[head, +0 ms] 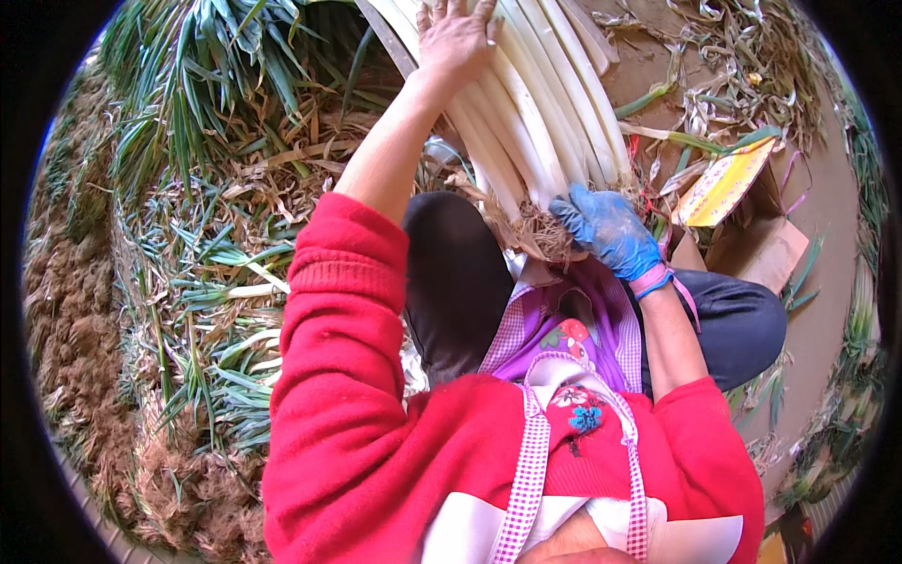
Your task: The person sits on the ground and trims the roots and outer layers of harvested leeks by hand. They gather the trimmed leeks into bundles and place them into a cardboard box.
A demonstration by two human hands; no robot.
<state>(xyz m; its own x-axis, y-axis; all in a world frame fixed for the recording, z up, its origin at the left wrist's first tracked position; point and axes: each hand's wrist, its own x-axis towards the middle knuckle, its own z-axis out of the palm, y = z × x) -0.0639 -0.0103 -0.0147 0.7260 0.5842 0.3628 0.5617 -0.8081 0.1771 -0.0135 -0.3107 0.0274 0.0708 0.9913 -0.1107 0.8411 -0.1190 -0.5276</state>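
A thick bundle of long white Welsh onion or leek stalks (525,116) slants up from my lap, leaving the top of the view. My bare left hand (456,35) lies across the stalks near the top edge, its fingers spread over them. At the lower end, my right hand (609,229), in a blue disposable glove with a pink band at the wrist, has its fingers curled against the root ends. Tangled brown roots (539,236) hang beside those fingers. What the right fingertips grip is partly hidden.
Green leaves (211,63) of more stalks spill down at upper left. Trimmed leaves and husks (232,296) cover the left floor, with a brown root heap (70,317) farther out. An open cardboard box (757,250) with a yellow printed flap stands right of my knee.
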